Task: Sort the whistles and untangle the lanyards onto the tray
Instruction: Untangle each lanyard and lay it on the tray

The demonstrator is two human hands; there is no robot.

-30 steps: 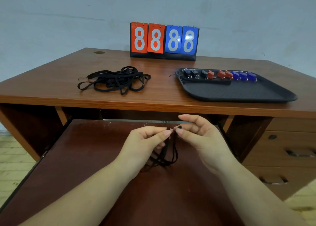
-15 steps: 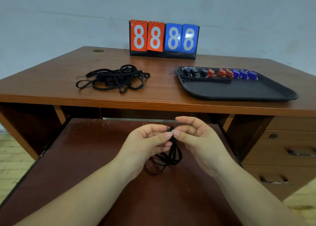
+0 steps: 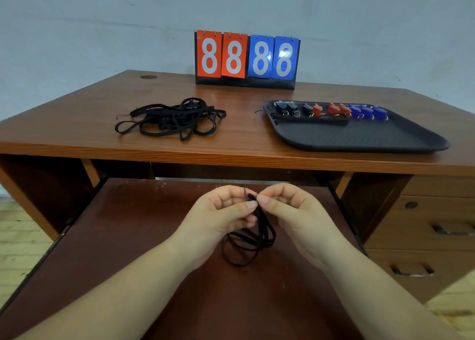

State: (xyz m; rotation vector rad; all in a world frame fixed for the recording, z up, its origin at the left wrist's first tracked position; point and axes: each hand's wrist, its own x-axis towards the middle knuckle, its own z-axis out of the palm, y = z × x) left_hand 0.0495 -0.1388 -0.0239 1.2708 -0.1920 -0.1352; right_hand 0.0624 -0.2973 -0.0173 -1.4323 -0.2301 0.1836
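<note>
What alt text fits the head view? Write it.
Left hand and right hand pinch a looped black fabric lanyard above a pulled-out shelf. On the brown wooden desk lie a tangled black lanyard pile and a black plastic tray of sorted whistles.

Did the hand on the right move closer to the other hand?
Yes. The right hand closed in leftward along the pull-out shelf, so its fingers now meet the left hand on the black lanyard.

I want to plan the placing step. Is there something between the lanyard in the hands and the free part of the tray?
Nothing visible blocks it. The lanyard hangs between both hands over the pull-out shelf; the desk edge lies between, and the tray front is bare.
</note>
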